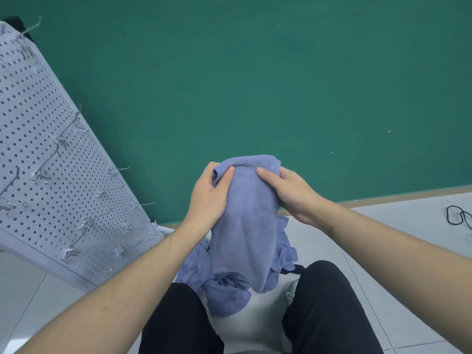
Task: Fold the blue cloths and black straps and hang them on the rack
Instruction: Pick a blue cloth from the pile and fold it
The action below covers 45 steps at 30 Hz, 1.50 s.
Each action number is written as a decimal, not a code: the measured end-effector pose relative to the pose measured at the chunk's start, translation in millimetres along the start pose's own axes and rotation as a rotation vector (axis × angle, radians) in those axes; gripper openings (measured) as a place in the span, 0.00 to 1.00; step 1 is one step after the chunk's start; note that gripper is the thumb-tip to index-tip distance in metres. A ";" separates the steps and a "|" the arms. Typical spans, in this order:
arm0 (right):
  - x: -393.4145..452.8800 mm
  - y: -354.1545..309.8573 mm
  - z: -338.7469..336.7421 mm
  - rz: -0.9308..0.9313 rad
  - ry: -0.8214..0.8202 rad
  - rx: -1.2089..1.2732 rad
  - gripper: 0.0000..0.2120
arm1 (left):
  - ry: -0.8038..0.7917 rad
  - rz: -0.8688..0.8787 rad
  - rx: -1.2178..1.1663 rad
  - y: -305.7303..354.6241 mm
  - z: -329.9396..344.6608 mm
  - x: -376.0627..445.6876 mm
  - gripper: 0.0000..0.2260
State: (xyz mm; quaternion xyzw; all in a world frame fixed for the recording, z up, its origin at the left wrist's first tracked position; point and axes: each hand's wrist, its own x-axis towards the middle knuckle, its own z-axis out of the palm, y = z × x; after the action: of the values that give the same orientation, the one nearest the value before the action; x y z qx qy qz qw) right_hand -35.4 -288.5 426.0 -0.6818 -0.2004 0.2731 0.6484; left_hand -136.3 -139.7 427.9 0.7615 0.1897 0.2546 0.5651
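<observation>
A folded blue cloth (pixel 245 221) hangs lengthwise in the air in front of me. My left hand (pixel 208 198) grips its upper left edge with the thumb on the front. On the upper right edge my right hand (pixel 291 192) holds it the same way. Below it a heap of more blue cloths (pixel 201 274) lies on the floor between my knees. A black strap (pixel 296 269) peeks out at the heap's right side. Another black strap (pixel 459 217) lies looped on the floor at far right. The white pegboard rack (pixel 48 175) with metal hooks leans at the left.
A green wall (pixel 255 72) fills the background, meeting the pale tiled floor (pixel 398 231) along a brown skirting strip. My two legs in black trousers (pixel 329 312) frame the heap. Several bare wire hooks (pixel 112 190) stick out of the rack toward me.
</observation>
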 end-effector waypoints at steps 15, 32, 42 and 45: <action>0.0 8.2 35.1 -0.199 0.394 -0.489 0.17 | 0.307 0.077 0.040 -12.9 20.7 -10.4 0.19; 1.2 7.3 45.6 -0.168 0.383 -0.096 0.05 | 0.218 -0.173 -0.262 -10.7 42.9 -11.5 0.04; -8.7 4.6 45.8 -0.269 0.212 0.119 0.03 | 0.255 -0.168 -0.321 -10.2 33.6 -5.0 0.07; -8.3 5.1 48.4 -0.271 0.229 0.053 0.06 | 0.191 -0.155 -0.255 -11.5 33.9 -9.3 0.11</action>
State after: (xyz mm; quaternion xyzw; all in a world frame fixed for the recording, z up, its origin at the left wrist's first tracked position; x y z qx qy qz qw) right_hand -72.8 -256.6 421.4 -0.6578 -0.2083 0.1089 0.7156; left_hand -123.4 -167.7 407.4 0.6389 0.2669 0.3035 0.6546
